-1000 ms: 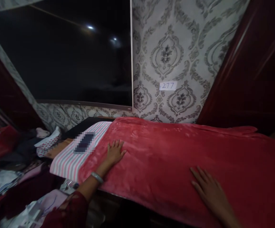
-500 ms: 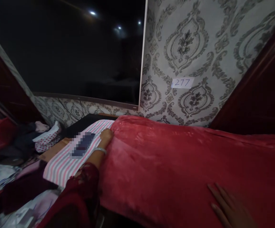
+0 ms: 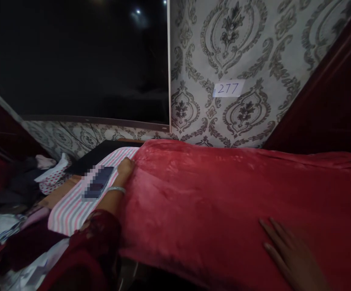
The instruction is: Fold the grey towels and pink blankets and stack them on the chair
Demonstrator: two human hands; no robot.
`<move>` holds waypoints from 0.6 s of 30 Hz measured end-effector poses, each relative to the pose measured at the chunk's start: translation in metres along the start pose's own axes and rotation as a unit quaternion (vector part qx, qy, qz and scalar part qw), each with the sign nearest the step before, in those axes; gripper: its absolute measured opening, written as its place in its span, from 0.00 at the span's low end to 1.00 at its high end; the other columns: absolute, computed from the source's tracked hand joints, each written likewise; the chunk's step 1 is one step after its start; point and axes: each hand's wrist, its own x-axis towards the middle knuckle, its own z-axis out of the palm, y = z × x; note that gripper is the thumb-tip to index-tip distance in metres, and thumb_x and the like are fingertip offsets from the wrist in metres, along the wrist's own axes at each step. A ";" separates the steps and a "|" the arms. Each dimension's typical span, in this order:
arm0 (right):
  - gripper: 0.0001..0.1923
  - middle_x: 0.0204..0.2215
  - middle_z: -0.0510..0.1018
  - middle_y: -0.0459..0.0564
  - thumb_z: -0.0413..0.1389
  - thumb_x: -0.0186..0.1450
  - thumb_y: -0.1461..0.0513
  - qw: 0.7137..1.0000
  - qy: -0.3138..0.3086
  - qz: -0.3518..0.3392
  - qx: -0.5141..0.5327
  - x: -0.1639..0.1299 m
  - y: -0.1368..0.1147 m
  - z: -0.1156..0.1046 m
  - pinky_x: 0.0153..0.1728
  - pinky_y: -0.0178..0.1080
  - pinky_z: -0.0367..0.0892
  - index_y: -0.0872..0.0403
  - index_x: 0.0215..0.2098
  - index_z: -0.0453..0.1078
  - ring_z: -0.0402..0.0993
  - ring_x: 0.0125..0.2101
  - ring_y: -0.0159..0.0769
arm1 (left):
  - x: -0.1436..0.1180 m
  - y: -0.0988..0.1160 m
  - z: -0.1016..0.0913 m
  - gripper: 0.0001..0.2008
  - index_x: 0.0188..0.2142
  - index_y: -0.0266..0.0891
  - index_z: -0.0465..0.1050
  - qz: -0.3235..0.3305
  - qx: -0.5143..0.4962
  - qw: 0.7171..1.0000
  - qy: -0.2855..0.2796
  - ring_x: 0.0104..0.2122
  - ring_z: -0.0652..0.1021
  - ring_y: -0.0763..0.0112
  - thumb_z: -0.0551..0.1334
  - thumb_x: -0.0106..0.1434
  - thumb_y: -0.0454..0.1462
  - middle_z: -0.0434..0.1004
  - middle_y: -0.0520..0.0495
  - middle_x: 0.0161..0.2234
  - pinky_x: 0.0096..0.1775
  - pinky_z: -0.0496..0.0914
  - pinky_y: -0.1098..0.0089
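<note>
A plush red blanket (image 3: 212, 202) lies spread over a surface by the wall, its left edge next to a pink, grey and white striped cloth (image 3: 69, 208). At that left edge my left hand (image 3: 125, 169) is closed on the blanket, with a bracelet on the wrist. My right hand (image 3: 290, 254) rests flat on the blanket at the lower right, fingers stretched out and a little apart. A dark flat rectangle (image 3: 102, 180), partly blurred out, lies on the striped cloth left of my left hand.
A big dark television screen (image 3: 87, 60) is on the patterned wall (image 3: 190, 93), where a paper label (image 3: 228, 88) reads 277. Piled clothes (image 3: 26, 246) lie at the left. Under the striped cloth is a black surface (image 3: 93, 155).
The whole view has shifted slightly, so things sit a little further left and higher. Both hands keep about the same places on the blanket.
</note>
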 end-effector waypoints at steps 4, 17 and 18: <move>0.32 0.65 0.67 0.54 0.41 0.70 0.46 1.000 -0.002 0.010 -0.003 0.004 -0.006 -0.004 0.61 0.60 0.62 0.49 0.66 0.64 0.62 0.64 0.52 | -0.027 -0.013 -0.005 0.21 0.49 0.31 0.74 0.011 0.024 0.999 -0.017 0.51 0.79 0.48 0.55 0.69 0.45 0.79 0.27 0.49 0.45 0.72 0.61; 0.31 0.65 0.67 0.51 0.40 0.71 0.46 0.999 -0.011 0.035 -0.028 0.014 -0.017 -0.013 0.60 0.55 0.63 0.45 0.65 0.66 0.63 0.64 0.49 | -0.061 -0.023 -0.016 0.21 0.54 0.26 0.69 0.018 0.032 0.999 0.008 0.51 0.79 0.48 0.50 0.70 0.38 0.78 0.24 0.49 0.45 0.71 0.61; 0.30 0.65 0.67 0.51 0.40 0.71 0.46 0.999 -0.013 0.035 -0.028 0.014 -0.017 -0.013 0.60 0.55 0.63 0.45 0.65 0.66 0.63 0.64 0.49 | -0.064 -0.026 -0.018 0.21 0.53 0.26 0.70 0.015 0.032 0.999 0.002 0.51 0.79 0.48 0.50 0.70 0.39 0.78 0.24 0.49 0.44 0.71 0.61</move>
